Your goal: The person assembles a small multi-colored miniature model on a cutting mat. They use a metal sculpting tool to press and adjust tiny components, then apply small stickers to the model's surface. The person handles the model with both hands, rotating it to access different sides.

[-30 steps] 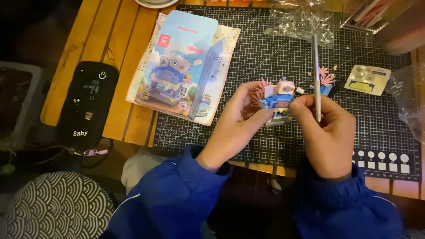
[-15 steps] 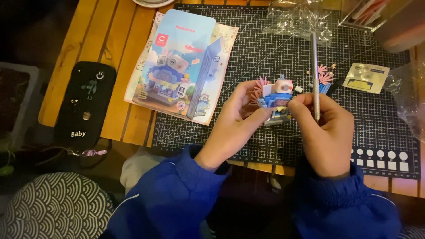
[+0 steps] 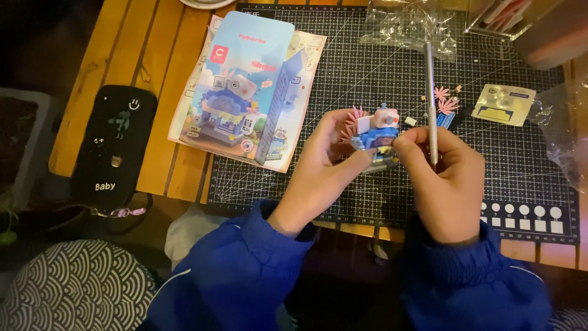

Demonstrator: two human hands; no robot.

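The small blue-and-white plastic brick-built model (image 3: 376, 138), pinched by the left hand (image 3: 324, 165) while the right hand (image 3: 444, 178) grips a slim silver metal tool (image 3: 430, 98), looks light and fragile, best held low at its base.

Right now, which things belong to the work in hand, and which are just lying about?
In hand:
left hand and right hand on the small blue block model
slim silver metal tool
pink leaf pieces

Lying about:
black pouch
colourful picture booklet
clear plastic bag
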